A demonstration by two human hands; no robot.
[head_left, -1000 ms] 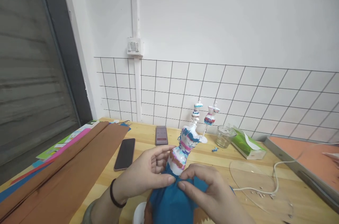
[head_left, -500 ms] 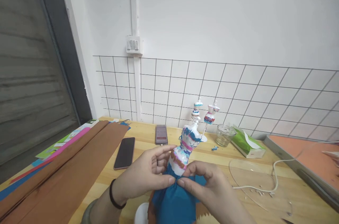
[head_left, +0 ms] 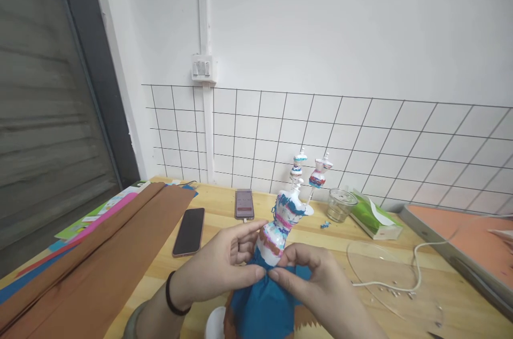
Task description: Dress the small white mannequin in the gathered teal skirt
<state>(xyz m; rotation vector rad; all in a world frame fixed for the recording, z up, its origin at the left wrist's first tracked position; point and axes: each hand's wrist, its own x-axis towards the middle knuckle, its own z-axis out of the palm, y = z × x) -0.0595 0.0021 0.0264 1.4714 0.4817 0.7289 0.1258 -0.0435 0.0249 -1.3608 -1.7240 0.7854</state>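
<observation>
- On the wooden table (head_left: 220, 210), a large brown sheet (head_left: 120, 253) lies folded to the left, apart from the work in hand.
- The blue material (head_left: 262, 309) hangs as a skirt below the form's hips, gathered at the top; that gathering looks largely done, though whether it is fastened cannot be told.
- A brown layer (head_left: 306, 320) with a toothed edge shows under the blue.
- The dress form (head_left: 278, 235) leans between both hands near the table's front; its torso bears only patchy colour, with no covering like the skirt's.
- The left hand (head_left: 230, 261) has thumb and index finger spread, the thumb on the gathers; how firmly its other fingers grip cannot be told.
- The right hand (head_left: 312, 275) pinches thumb and index finger on the blue gathers, so this join seems unfinished.
</observation>
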